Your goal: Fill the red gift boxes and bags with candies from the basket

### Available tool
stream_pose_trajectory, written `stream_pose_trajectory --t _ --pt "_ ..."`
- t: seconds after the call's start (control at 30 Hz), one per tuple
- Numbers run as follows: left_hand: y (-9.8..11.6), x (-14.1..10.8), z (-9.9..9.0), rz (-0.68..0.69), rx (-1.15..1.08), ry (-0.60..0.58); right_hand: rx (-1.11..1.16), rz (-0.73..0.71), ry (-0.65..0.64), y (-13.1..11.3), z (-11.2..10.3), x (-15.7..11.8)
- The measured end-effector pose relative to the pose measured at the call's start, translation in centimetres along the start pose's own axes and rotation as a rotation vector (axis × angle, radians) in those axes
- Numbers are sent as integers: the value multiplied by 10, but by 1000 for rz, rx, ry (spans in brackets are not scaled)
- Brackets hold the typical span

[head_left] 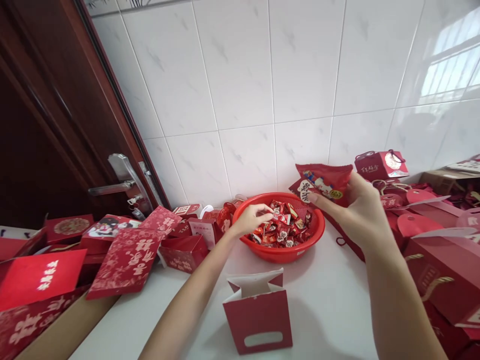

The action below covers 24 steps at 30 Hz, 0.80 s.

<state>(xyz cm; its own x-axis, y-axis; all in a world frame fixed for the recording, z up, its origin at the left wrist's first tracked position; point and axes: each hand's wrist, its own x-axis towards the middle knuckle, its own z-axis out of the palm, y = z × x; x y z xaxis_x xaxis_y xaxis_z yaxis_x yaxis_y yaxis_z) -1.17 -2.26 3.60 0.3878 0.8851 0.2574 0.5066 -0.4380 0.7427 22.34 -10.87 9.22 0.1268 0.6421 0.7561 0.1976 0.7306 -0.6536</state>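
My left hand (255, 220) reaches over the rim of a round red plastic basket (277, 256). Its fingertips are pinched at a small wrapped candy (282, 218), on top of many other red-wrapped candies (275, 237). Up and to the right, my right hand (362, 210) grips a puffy red snack packet (326, 181) between thumb and fingers, above the basket's right side. A smaller piece with white lettering (304, 191) shows by its left end, partly hidden. Standing upright in front of the basket is a dark red paper gift box (258, 317), its top open, with an oval cutout low on its front.
Red gift boxes and envelopes (131, 257) are heaped at the left, partly in a cardboard box (77, 325). More red boxes with rope handles (442, 270) crowd the right. Behind are a white tiled wall (243, 75) and a brown door with a metal handle (112, 188).
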Motion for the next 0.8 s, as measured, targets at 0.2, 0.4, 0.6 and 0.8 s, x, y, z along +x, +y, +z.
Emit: stream_pose_trajectory --t 0.2,0.4,0.6,0.8 --pt "72 -113 -49 322 -224 -191 13 -33 2 -16 -3 -4" --pt "83 -155 -39 202 333 -147 -27 -85 -21 -23 6 -10" --pt "53 -126 -26 152 252 -77 -38 -89 -119 -24 9 -15" --pt "38 -94 -13 287 60 94 -60 -17 -241 -21 8 -16"
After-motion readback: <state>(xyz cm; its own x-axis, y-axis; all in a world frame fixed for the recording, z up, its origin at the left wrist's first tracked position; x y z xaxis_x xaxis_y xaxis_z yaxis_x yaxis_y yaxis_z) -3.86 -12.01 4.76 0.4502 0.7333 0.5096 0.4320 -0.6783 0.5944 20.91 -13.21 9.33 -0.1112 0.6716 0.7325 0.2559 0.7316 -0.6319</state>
